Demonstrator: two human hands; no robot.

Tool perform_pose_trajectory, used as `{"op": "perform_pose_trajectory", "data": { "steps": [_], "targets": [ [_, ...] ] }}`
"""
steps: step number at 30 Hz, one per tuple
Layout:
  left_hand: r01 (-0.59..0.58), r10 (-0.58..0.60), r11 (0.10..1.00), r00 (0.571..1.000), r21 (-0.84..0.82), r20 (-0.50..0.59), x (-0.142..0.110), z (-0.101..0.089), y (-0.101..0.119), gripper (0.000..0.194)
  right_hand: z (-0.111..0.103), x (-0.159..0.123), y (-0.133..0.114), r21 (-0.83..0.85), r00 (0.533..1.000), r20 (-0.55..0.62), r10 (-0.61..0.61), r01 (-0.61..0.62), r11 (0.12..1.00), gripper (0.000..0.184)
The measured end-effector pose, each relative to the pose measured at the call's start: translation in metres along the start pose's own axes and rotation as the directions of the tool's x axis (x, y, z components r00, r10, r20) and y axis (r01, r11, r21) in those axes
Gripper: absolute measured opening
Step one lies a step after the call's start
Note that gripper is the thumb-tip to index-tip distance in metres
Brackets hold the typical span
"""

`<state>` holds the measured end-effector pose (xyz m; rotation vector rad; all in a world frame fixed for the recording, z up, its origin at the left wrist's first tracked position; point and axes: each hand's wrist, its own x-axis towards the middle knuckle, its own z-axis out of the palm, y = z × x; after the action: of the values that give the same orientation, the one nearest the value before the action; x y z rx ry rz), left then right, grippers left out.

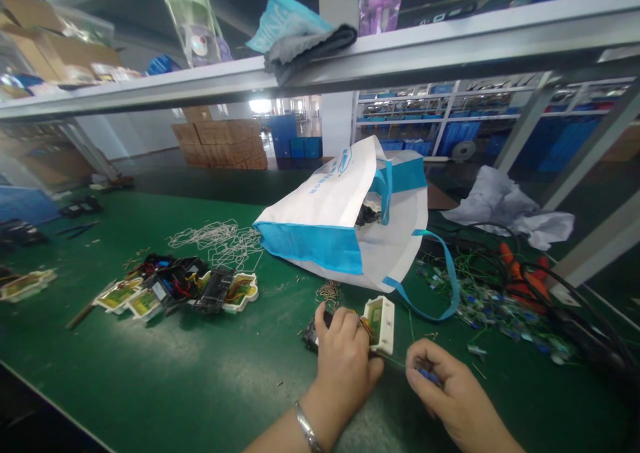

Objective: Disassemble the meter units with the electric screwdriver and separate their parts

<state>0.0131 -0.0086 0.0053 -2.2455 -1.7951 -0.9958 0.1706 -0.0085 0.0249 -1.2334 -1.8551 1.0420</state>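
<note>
My left hand [345,363] is closed over a small assembly on the green mat: a black part [311,336] at its left and a white plastic housing [381,323] with a green board inside, joined by thin wires. My right hand [445,389] is pinched shut on a small blue piece [427,375], and a thin green wire [395,361] runs from it to the housing. A metal bracelet sits on my left wrist.
A white and blue tote bag [345,219] lies behind the hands. A pile of similar housings and black parts [175,286] lies at left, bent wire pieces [220,239] beyond it. Tangled cables, an orange tool [520,276] and small blue bits lie at right. A metal shelf rail [400,53] runs overhead.
</note>
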Motion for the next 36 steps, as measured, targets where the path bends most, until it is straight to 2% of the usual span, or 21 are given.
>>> {"op": "perform_pose_trajectory", "data": {
  "steps": [3,5,9,12,14,18,21,23,26,28,31,33,36],
  "targets": [
    [-0.007,0.008,1.000,1.000,-0.012,0.021,0.000,0.000,0.002,0.008,-0.003,0.001,0.002,0.071,0.999,0.011,0.042,-0.043,0.997,0.017],
    [-0.009,0.010,1.000,0.999,-0.026,0.040,0.001,-0.002,0.003,0.007,-0.002,0.003,0.002,0.182,0.997,0.002,0.081,-0.080,0.980,0.017],
    [-0.033,0.040,0.997,0.994,-0.072,0.100,0.002,-0.009,0.003,0.006,0.002,0.007,0.008,0.472,0.987,-0.022,0.157,-0.129,0.872,0.022],
    [-0.082,0.102,0.989,0.981,-0.126,0.163,0.003,-0.017,0.000,0.013,0.002,0.007,0.011,0.559,0.976,0.056,0.210,-0.205,0.803,0.026],
    [-0.099,0.122,0.985,0.978,-0.138,0.167,0.003,-0.021,-0.003,0.025,0.000,0.008,0.010,0.598,0.972,0.076,0.224,-0.224,0.770,0.029],
    [-0.011,0.017,0.998,0.994,-0.058,0.108,0.002,-0.024,-0.012,0.061,-0.003,0.009,0.005,0.668,0.975,0.031,0.220,-0.184,0.721,0.031],
    [0.071,-0.065,0.996,0.991,-0.046,0.121,0.001,-0.021,-0.016,0.082,-0.001,0.010,0.004,0.664,0.978,0.040,0.206,-0.180,0.726,0.031],
    [0.122,-0.109,0.990,0.980,-0.068,0.169,0.001,-0.020,-0.018,0.083,0.000,0.010,0.004,0.652,0.980,0.051,0.192,-0.178,0.737,0.032],
    [0.185,-0.148,0.970,0.963,-0.154,0.224,0.001,-0.022,-0.019,0.069,-0.001,0.010,0.003,0.664,0.983,0.050,0.177,-0.165,0.729,0.033],
    [0.174,-0.117,0.955,0.965,-0.238,0.235,0.001,-0.025,-0.019,0.062,-0.003,0.009,0.002,0.681,0.986,0.050,0.161,-0.152,0.716,0.032],
    [0.073,0.018,0.941,0.964,-0.331,0.264,0.003,-0.030,-0.018,0.066,-0.006,0.007,0.003,0.699,0.989,0.074,0.125,-0.141,0.701,0.031],
    [0.003,0.105,0.936,0.952,-0.353,0.287,0.005,-0.033,-0.018,0.072,-0.005,0.004,0.004,0.703,0.990,0.102,0.102,-0.144,0.697,0.031],
    [-0.039,0.159,0.930,0.939,-0.365,0.305,0.007,-0.033,-0.020,0.075,-0.002,0.001,0.005,0.695,0.985,0.154,0.077,-0.163,0.700,0.033]
  ]
}}
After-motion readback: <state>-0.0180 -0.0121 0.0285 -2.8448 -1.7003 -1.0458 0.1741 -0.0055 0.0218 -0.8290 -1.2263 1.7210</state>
